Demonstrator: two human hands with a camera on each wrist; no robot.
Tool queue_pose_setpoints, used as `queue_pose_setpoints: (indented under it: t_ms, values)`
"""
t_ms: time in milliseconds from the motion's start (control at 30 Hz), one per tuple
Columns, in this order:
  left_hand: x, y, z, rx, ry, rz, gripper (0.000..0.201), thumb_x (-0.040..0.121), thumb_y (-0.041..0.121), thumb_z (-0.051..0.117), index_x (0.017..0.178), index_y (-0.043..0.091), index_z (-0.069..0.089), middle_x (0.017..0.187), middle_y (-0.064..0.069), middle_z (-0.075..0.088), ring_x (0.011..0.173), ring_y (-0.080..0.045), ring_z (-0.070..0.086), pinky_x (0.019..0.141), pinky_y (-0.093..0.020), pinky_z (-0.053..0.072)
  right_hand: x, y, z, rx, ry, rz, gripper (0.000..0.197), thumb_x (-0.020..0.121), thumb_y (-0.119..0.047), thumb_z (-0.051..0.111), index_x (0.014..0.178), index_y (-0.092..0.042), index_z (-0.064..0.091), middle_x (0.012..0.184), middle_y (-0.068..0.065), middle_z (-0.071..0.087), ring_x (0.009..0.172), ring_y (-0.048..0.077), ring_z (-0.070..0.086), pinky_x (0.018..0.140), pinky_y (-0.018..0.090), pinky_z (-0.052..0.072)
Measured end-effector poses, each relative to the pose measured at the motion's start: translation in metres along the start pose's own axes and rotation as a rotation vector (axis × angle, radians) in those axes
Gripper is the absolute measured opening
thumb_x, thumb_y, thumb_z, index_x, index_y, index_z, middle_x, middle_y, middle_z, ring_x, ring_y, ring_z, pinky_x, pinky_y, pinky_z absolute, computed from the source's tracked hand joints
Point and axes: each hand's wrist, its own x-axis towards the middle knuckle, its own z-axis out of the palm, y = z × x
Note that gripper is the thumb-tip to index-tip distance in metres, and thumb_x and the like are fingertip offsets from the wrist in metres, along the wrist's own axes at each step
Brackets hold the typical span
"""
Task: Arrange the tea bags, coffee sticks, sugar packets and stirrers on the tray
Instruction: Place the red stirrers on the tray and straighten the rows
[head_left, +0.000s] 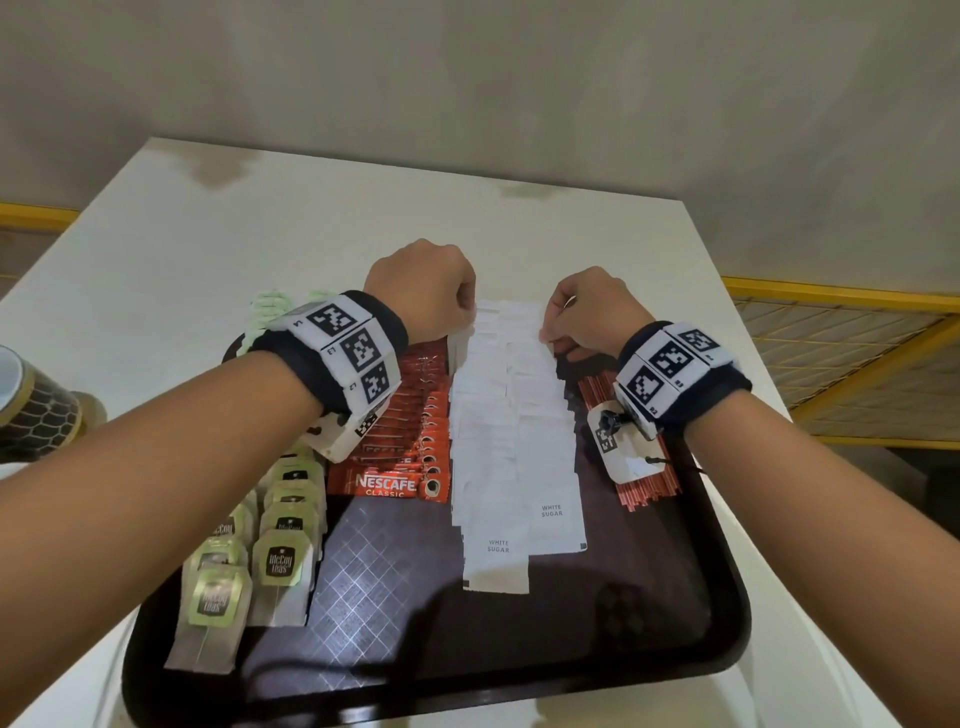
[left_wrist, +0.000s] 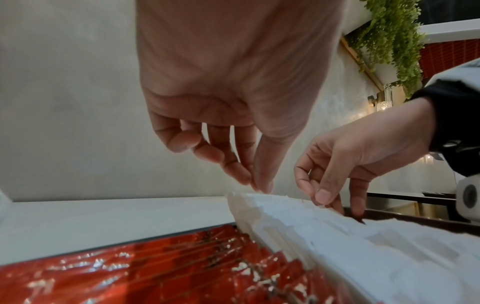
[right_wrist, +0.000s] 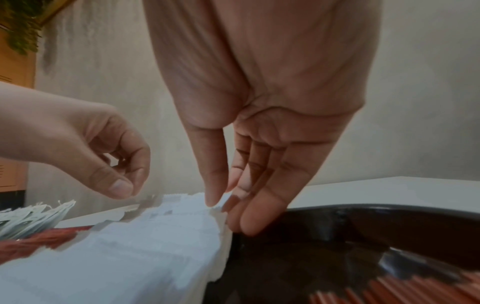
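On the dark rectangular plastic tray (head_left: 675, 644), two overlapping rows of white paper sugar packets (head_left: 511, 436) printed "WHITE SUGAR" are running toward 12 o'clock. At their 9 o'clock, red coffee sticks (head_left: 402, 447) are reading "NESCAFE CLASSIC"; farther toward 9, green-tagged tea bags (head_left: 280, 551) are showing "McCoy teas". Thin red stirrers (head_left: 647, 486) are lying at 3 o'clock. The left hand (head_left: 423, 288) and right hand (head_left: 587, 312) are both pinching the far packet edges with narrowed fingertips.
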Motion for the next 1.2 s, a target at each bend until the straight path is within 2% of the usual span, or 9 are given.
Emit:
queue_pose_setpoints:
  t_ms: [233, 300, 400, 500, 600, 667, 833, 967, 1200]
  values:
    - [0.001, 0.015, 0.006, -0.005, -0.020, 0.068, 0.013, 0.088, 0.021, 0.062, 0.093, 0.022, 0.074, 0.098, 0.001, 0.070, 0.094, -0.021, 0.062, 0.072, -0.030, 0.044, -0.003, 0.000, -0.006, 0.012, -0.078, -0.023, 0.005, 0.084, -0.004, 0.069, 0.086, -0.004, 0.073, 0.083, 0.007, 0.069, 0.071, 0.013, 0.063, 0.060, 0.026, 0.057]
    - [0.003, 0.019, 0.011, 0.010, -0.033, 0.087, 0.014, 0.089, 0.021, 0.060, 0.095, 0.023, 0.073, 0.102, -0.001, 0.069, 0.099, -0.023, 0.060, 0.073, -0.031, 0.044, -0.005, -0.001, -0.005, -0.041, -0.099, -0.034, 0.007, 0.085, -0.005, 0.067, 0.084, -0.007, 0.074, 0.081, 0.005, 0.068, 0.071, 0.012, 0.061, 0.054, 0.022, 0.053]
    - [0.008, 0.025, 0.018, 0.044, -0.043, 0.119, 0.016, 0.090, 0.021, 0.057, 0.095, 0.023, 0.072, 0.104, -0.004, 0.068, 0.102, -0.025, 0.059, 0.073, -0.033, 0.044, -0.003, -0.001, -0.006, -0.079, -0.036, -0.040, 0.014, 0.087, -0.004, 0.063, 0.078, -0.010, 0.072, 0.079, 0.003, 0.067, 0.072, 0.012, 0.060, 0.049, 0.020, 0.052]
    - [0.012, 0.029, 0.024, 0.083, -0.055, 0.132, 0.016, 0.091, 0.021, 0.055, 0.091, 0.022, 0.071, 0.099, -0.004, 0.068, 0.095, -0.027, 0.060, 0.068, -0.033, 0.044, -0.004, 0.003, -0.008, -0.084, 0.025, 0.004, 0.012, 0.087, -0.003, 0.062, 0.081, -0.006, 0.071, 0.082, 0.007, 0.068, 0.079, 0.021, 0.066, 0.059, 0.029, 0.059]
    - [0.016, 0.031, 0.028, 0.112, -0.071, 0.122, 0.018, 0.092, 0.019, 0.052, 0.089, 0.017, 0.070, 0.094, -0.006, 0.069, 0.089, -0.028, 0.062, 0.066, -0.032, 0.044, -0.008, 0.008, -0.007, -0.107, -0.042, 0.056, 0.009, 0.088, -0.007, 0.065, 0.089, 0.000, 0.071, 0.085, 0.013, 0.072, 0.084, 0.027, 0.071, 0.072, 0.038, 0.061]
    - [0.018, 0.031, 0.029, 0.109, -0.087, 0.112, 0.019, 0.092, 0.020, 0.053, 0.090, 0.015, 0.071, 0.092, -0.006, 0.070, 0.087, -0.028, 0.063, 0.065, -0.031, 0.044, -0.010, 0.010, -0.005, -0.081, -0.090, 0.081, 0.014, 0.089, -0.010, 0.067, 0.092, 0.002, 0.071, 0.087, 0.015, 0.073, 0.085, 0.028, 0.072, 0.076, 0.040, 0.061]
    - [0.023, 0.032, 0.030, 0.083, -0.131, 0.080, 0.019, 0.091, 0.018, 0.053, 0.093, 0.011, 0.071, 0.091, -0.007, 0.071, 0.086, -0.028, 0.064, 0.069, -0.035, 0.052, -0.011, 0.014, -0.001, -0.045, -0.109, 0.090, 0.013, 0.086, -0.009, 0.069, 0.090, 0.003, 0.072, 0.086, 0.014, 0.074, 0.082, 0.026, 0.072, 0.075, 0.035, 0.061]
    - [0.025, 0.032, 0.033, 0.079, -0.075, 0.068, 0.020, 0.091, 0.016, 0.051, 0.092, 0.010, 0.069, 0.090, -0.008, 0.069, 0.086, -0.030, 0.063, 0.066, -0.033, 0.048, -0.010, 0.015, -0.002, 0.001, -0.096, 0.094, 0.010, 0.086, -0.010, 0.069, 0.085, -0.001, 0.072, 0.084, 0.012, 0.074, 0.071, 0.018, 0.066, 0.067, 0.030, 0.057]
    - [0.022, 0.030, 0.029, 0.018, -0.049, 0.065, 0.019, 0.089, 0.014, 0.054, 0.094, 0.015, 0.073, 0.094, -0.006, 0.070, 0.091, -0.028, 0.063, 0.067, -0.031, 0.044, -0.010, 0.014, -0.002, 0.017, -0.091, 0.094, 0.009, 0.085, -0.010, 0.071, 0.084, -0.001, 0.071, 0.084, 0.012, 0.074, 0.074, 0.019, 0.068, 0.067, 0.031, 0.058]
